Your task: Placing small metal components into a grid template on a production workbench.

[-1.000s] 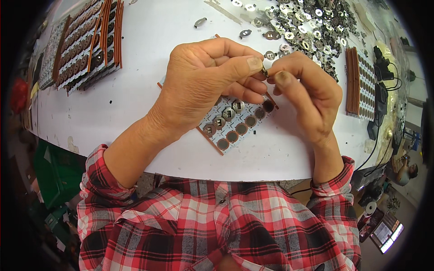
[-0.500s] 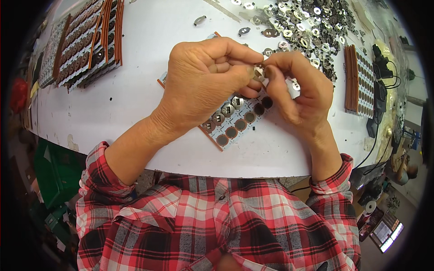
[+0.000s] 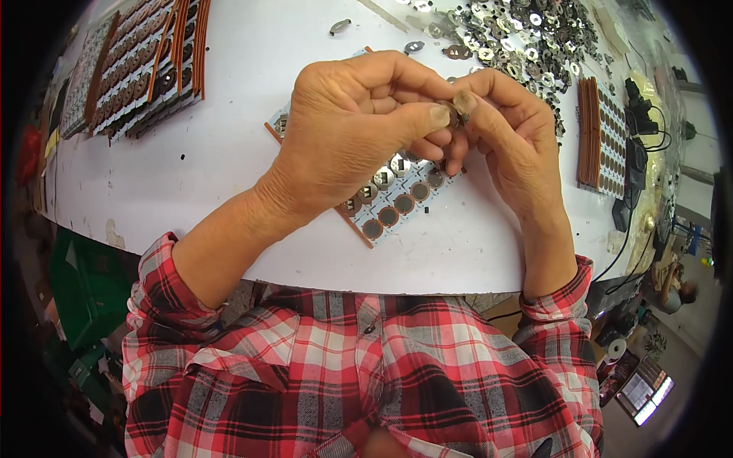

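My left hand (image 3: 347,133) and my right hand (image 3: 508,133) meet above the white table, fingertips pinched together on a small round metal part (image 3: 455,112). Under the hands lies a flat tray (image 3: 393,206) with rows of round pockets, some filled with silvery discs, some showing brown holes. Most of that tray is hidden by my left hand. A heap of loose metal discs (image 3: 519,38) lies at the far right of the table, just beyond my right hand.
Stacked brown-edged trays (image 3: 137,65) sit at the far left, and another stack (image 3: 607,137) stands on the right. Black cables and a small device (image 3: 637,164) lie at the right table edge (image 3: 427,278). A few stray discs (image 3: 340,27) lie near the top.
Both hands stayed joined over the tray and shifted slightly; the fingertips turned the small part between them.
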Motion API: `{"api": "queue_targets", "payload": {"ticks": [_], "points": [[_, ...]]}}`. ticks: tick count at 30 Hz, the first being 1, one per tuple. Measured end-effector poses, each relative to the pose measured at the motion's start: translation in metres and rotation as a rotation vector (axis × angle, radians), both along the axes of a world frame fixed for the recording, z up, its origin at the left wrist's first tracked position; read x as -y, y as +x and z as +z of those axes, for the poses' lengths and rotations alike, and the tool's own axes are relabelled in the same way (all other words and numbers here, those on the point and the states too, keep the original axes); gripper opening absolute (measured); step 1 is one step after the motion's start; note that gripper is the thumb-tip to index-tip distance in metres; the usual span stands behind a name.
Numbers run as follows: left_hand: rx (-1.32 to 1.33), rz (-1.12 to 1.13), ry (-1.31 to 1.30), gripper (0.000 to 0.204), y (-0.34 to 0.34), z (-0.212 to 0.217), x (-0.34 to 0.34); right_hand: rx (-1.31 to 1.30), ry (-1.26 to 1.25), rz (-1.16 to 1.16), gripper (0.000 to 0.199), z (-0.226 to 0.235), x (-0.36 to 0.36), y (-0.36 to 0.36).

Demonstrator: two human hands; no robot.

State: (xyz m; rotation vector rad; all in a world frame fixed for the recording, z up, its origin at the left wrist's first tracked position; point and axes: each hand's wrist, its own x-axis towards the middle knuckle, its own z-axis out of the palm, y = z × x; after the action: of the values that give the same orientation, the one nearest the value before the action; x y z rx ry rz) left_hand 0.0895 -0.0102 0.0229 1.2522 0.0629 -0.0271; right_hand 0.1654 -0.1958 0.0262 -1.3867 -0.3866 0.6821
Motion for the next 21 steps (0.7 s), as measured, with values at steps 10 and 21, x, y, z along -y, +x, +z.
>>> {"api": "queue_targets", "payload": {"ticks": [10,21], "points": [[-0.053,-0.026,0.101,0.017,-0.005,0.007,-0.002,0.004,0.049,-0.055,0.023,0.005,0.006,0.003],[-0.357,-0.287,-0.382,0.031,-0.004,0.008,-0.013,0.020,0.219,-0.003,0.020,0.002,0.004,0.001]]}}
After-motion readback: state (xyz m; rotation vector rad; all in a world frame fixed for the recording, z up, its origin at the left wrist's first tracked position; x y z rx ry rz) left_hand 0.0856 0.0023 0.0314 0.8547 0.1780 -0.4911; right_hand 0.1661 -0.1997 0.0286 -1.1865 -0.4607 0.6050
